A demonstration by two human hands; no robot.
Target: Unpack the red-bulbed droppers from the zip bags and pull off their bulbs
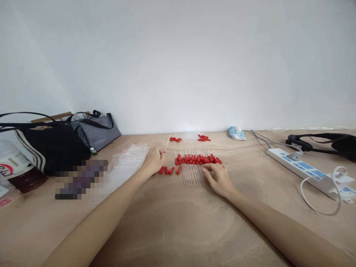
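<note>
At your left, the clear bags point(126, 163) lie on the tabletop point(178, 226), around 9 o'clock from your left hand point(156, 161). This hand is closed by the fingertips on one slim dropper point(168, 142); its clear stem points up and away, toward 1 o'clock, and a little red shows at the fingers. Just beside, at about 4 o'clock, some loose red bulbs point(167, 170) lie apart from the big group. Further right comes the row of red bulbs point(191, 160), which spreads from 9 to 3 o'clock; on its near side the clear tubes point(193, 176) have their long axis close to 12–6. Your right hand point(218, 178) is the nearer one to these tubes: they are at 9 o'clock, next to its fingertips. Its fingers are half curled, but whether they pinch a tube, you cannot tell.
</note>
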